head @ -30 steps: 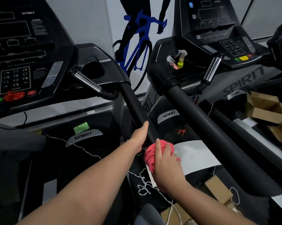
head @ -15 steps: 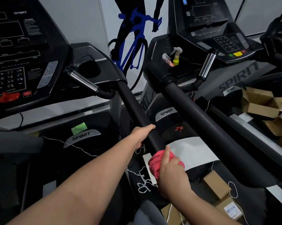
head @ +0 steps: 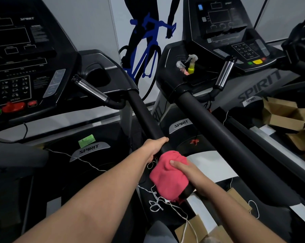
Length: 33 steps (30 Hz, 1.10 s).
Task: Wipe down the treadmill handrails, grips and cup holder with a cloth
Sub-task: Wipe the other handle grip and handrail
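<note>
right now a soft pink cloth [head: 167, 174] lies draped over the matte black, round handrail [head: 144, 116], near its lower end. the right hand [head: 186, 171] wraps round cloth and rail, thumb on top. the left hand [head: 154, 145] grips the bare rail just above. half a second ago the cloth was a tight wad; now it spreads wider. a chrome grip [head: 92, 89] and a cup holder [head: 99, 78] sit by the console. white string [head: 155, 204] tangles below, and cardboard boxes [head: 281, 113] crowd the next treadmill.
</note>
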Motion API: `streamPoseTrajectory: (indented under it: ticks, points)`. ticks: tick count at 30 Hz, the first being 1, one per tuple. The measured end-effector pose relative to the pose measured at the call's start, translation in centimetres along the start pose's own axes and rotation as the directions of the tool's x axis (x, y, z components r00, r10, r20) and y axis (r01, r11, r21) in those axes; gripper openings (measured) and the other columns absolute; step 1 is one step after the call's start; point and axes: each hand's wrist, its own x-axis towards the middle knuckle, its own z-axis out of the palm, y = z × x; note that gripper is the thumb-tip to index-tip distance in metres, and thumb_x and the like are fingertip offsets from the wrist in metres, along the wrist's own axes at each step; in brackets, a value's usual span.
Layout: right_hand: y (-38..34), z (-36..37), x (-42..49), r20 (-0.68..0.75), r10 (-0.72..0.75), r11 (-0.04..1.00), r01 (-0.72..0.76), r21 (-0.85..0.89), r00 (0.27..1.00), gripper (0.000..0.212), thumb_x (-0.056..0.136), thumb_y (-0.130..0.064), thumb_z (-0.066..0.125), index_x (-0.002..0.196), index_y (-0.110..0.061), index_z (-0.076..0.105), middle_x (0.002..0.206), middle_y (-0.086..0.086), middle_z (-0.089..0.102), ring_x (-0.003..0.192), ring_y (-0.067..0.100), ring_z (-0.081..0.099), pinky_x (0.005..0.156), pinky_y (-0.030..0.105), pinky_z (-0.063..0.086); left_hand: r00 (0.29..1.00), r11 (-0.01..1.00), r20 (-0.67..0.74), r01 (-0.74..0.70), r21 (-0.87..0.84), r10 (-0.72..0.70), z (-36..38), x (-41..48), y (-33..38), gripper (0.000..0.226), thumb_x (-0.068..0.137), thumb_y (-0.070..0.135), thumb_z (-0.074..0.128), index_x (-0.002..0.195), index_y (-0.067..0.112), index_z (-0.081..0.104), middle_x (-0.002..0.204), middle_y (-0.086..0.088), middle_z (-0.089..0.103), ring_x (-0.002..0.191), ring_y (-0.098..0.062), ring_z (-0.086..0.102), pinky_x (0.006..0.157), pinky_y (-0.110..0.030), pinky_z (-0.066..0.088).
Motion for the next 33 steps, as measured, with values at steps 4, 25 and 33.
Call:
streamPoseTrajectory:
  ticks: [4, 25, 33]
  points:
    - [1.6, -0.7, 0.0, 0.038, 0.307, 0.882, -0.299, 0.364, 0.951, 0.043, 0.087, -0.046, 0.054, 0.109, -0.009, 0.062, 0.093, 0.014, 0.072, 0.087, 0.030, 0.066, 0.079, 0.037, 0.049, 1.000, 1.000, 0.008, 0.013, 0.004, -0.013, -0.3, 0.2, 0.1, 0.035, 0.083, 0.044, 0.065, 0.096, 0.012, 0.056, 0.079, -0.001, 0.056, 0.074, -0.019, 0.056, 0.067, -0.028, 0.044]
    - [-0.3, 7.2, 3.3, -0.212, -0.537, -0.023, -0.266, -0.964, 0.816, 0.096, 0.065, -0.034, 0.074, 0.145, -0.009, 0.029, 0.109, 0.026, 0.060, 0.062, 0.035, 0.059, 0.049, 0.034, 0.047, 0.963, 1.000, 0.267, 0.010, 0.022, -0.015, -2.1, 1.5, -0.2, 0.059, 0.094, 0.054, 0.043, 0.048, 0.016, 0.044, 0.038, 0.002, 0.040, 0.033, -0.012, 0.040, 0.045, -0.020, 0.039]
    - [-3.9, 8.2, 8.2, -0.149, -0.386, 0.018, -0.154, -0.988, 0.910, 0.092, 0.087, -0.031, 0.057, 0.150, -0.016, -0.008, 0.140, 0.026, 0.034, 0.101, 0.041, 0.057, 0.078, 0.045, 0.052, 0.987, 0.931, 0.148, 0.113, -0.348, -0.065, -4.1, 4.2, -2.0, 0.072, 0.090, 0.070, 0.024, 0.085, 0.012, 0.067, 0.056, -0.005, 0.062, 0.069, -0.022, 0.060, 0.070, -0.031, 0.048]
